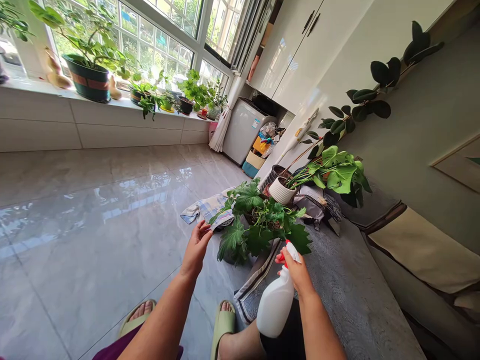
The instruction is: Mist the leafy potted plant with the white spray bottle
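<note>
Here we are on a glossy tile floor (93, 220), and the left hand (197, 248) is open, fingers spread wide and holding nothing, right beside the leaves of a lobed green potted plant (258, 225). The right hand (294, 270) is wrapped around the neck of a white spray bottle (275, 305) with a red trigger, its nozzle aimed up toward that same foliage, close by. The plant sits at the edge of a grey mat (348, 285), with a checked cloth (206, 207) bunched behind it, and leaves hide most of its pot. Just beyond stands a white ribbed pot (280, 191) holding a broad-leaved plant (337, 172), and more potted plants (90, 77) line the windowsill (37, 87). No droplets show on the nearest leaves, though from here I can't tell if they're wet, and the bottle's fill level can't be read either.
</note>
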Motion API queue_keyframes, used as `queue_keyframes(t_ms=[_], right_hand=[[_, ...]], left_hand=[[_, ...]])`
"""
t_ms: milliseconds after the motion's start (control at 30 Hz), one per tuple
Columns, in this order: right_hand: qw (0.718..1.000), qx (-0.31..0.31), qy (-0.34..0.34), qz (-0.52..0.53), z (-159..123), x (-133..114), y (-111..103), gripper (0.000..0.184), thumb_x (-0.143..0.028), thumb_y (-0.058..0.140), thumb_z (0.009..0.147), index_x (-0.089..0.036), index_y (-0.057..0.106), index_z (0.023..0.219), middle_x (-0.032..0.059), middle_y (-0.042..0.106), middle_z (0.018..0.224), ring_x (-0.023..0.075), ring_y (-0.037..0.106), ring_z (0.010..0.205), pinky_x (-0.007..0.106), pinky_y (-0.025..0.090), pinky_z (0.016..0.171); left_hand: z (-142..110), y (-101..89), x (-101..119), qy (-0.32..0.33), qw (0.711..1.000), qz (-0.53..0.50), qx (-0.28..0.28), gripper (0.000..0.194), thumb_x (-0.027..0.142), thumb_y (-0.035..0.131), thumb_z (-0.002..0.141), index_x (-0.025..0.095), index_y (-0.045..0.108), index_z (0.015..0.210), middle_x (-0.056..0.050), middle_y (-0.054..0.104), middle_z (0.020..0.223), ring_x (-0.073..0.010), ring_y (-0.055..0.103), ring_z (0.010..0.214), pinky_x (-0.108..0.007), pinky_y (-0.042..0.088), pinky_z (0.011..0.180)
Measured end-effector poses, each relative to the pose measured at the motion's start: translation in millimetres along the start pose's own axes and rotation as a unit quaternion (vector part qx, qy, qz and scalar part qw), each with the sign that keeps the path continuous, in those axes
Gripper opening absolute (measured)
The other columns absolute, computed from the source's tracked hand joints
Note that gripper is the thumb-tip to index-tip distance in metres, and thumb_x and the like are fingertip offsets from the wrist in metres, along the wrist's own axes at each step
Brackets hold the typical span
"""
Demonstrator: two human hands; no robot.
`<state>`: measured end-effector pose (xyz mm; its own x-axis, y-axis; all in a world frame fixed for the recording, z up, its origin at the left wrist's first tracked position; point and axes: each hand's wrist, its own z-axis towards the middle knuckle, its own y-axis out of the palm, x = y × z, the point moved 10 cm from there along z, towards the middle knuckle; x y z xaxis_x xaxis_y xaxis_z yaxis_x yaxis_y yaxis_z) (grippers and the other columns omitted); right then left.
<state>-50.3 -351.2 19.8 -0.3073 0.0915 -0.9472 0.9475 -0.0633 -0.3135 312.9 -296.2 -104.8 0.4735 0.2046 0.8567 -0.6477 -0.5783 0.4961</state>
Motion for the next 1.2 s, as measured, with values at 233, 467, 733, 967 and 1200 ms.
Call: queue_keyframes(t_ms=[233, 467, 733, 967, 1200], right_hand=[[1.000, -0.008, 0.005, 0.023, 6.1, 6.1, 1.4, 0.069, -0.076, 0.087, 0.059, -0.020, 0.069, 0.095, 0.0031, 0.073, 0.076, 0.0234, 0.074, 0.076, 0.026, 0.054, 0.047], [0.999, -0.045, -0.004, -0.001, 2.8, 4.7, 15.9, 0.068, -0.077, 0.084, 0.064, -0.018, 0.072, 0.096, 0.0014, 0.071, 0.072, 0.0192, 0.070, 0.065, 0.024, 0.052, 0.043], [0.999, -0.027, -0.020, 0.020, -0.8, -0.6, 6.9, 0.072, -0.077, 0.084, 0.066, -0.019, 0.071, 0.106, 0.0037, 0.075, 0.083, 0.0195, 0.071, 0.068, 0.027, 0.056, 0.046], [0.994, -0.042, -0.097, 0.033, -16.0, 5.8, -9.9, 0.064, -0.080, 0.073, 0.081, -0.020, 0.070, 0.103, 0.0056, 0.077, 0.092, 0.0139, 0.066, 0.063, 0.027, 0.057, 0.053], [0.982, -0.037, -0.184, 0.027, -36.3, 9.5, -43.9, 0.054, -0.071, 0.067, 0.092, -0.021, 0.075, 0.109, 0.0134, 0.081, 0.111, 0.0241, 0.076, 0.092, 0.035, 0.065, 0.077]], left_hand=[[-0.2, -0.1, 0.3, -0.003, 1.000, 0.002, -0.006, 0.078, 0.056, 0.083, 0.077, 0.025, 0.058, 0.145, -0.015, 0.069, 0.138, -0.0314, 0.061, 0.136, -0.052, 0.043, 0.122], [0.2, -0.4, 1.0, -0.001, 1.000, 0.011, -0.013, 0.076, 0.056, 0.082, 0.078, 0.026, 0.059, 0.144, -0.013, 0.069, 0.139, -0.0303, 0.062, 0.135, -0.048, 0.047, 0.119], [-0.9, 0.9, 3.8, -0.003, 1.000, 0.005, -0.001, 0.081, 0.056, 0.083, 0.073, 0.025, 0.057, 0.143, -0.014, 0.068, 0.137, -0.0312, 0.061, 0.134, -0.050, 0.045, 0.120], [-18.2, -7.8, 21.9, 0.057, 0.998, 0.021, 0.021, 0.077, 0.055, 0.083, 0.073, 0.027, 0.058, 0.139, -0.009, 0.069, 0.124, -0.0292, 0.063, 0.125, -0.053, 0.043, 0.120], [-65.7, -9.9, 53.4, 0.091, 0.994, 0.018, 0.062, 0.069, 0.049, 0.083, 0.074, 0.027, 0.061, 0.135, -0.003, 0.069, 0.115, -0.0218, 0.064, 0.111, -0.049, 0.043, 0.118]])
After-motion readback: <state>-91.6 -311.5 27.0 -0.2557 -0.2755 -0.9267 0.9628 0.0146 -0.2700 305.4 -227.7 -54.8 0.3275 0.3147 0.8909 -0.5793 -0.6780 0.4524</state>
